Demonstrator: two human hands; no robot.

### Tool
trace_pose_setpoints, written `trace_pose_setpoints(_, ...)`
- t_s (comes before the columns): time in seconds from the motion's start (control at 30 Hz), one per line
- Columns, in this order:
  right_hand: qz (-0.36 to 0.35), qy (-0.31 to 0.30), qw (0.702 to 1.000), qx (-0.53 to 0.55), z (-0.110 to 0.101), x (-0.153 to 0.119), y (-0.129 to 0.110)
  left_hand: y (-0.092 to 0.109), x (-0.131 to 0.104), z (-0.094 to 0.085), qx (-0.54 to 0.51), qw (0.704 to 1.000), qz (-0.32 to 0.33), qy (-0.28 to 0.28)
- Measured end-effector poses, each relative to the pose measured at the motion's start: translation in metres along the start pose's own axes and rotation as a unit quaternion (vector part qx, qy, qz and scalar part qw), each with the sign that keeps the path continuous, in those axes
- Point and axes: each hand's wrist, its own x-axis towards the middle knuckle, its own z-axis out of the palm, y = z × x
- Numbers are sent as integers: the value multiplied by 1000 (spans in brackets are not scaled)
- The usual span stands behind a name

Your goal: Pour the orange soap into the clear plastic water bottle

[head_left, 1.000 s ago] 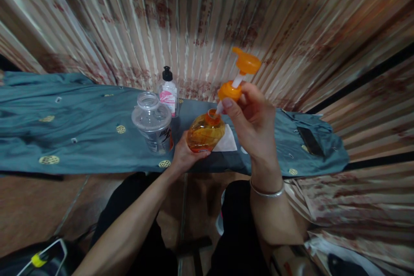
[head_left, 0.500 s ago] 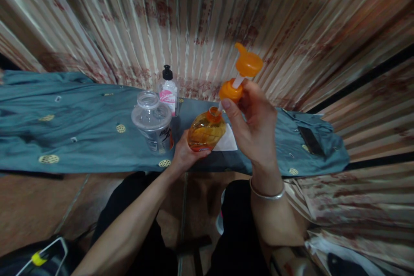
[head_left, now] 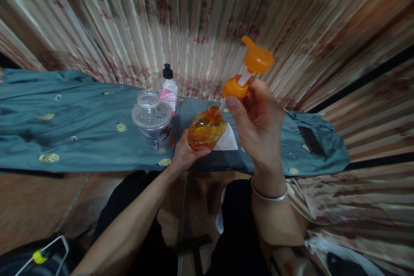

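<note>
Left hand (head_left: pixel 186 154) curls fingers round bulging amber plastic bottle (head_left: pixel 207 131); right hand (head_left: pixel 261 127) pinches orange plastic pump (head_left: pixel 235 89) above. Teal patterned cloth (head_left: pixel 93 133) below bottle, pleated beige curtain (head_left: pixel 187 21) behind.

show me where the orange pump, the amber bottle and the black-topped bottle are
orange pump (head_left: pixel 236 89): head view, on its collar
amber bottle (head_left: pixel 207 130): head view, on its body
black-topped bottle (head_left: pixel 167 95): head view, on its label
</note>
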Motion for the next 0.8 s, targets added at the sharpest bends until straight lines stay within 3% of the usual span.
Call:
trace_pose_setpoints(0.27, -33, 67, 997, 35, -14, 10, 12, -6, 2, 0, 22, 1000, 8, -4)
trace_pose_setpoints(0.4, -7, 54, 998, 44, -21, 11, 22, -8, 3, 0, 29, 999, 18, -8)
trace_pose_setpoints(0.63, -105, 65, 991, 49, -19, 16, 23, -7, 2, -1, 44, 999, 29, -8)
trace_pose_setpoints(0.8, -106, 76, 991, 40, -18, 17, 18, -7, 2, -2, 55, 998, 32, -7)
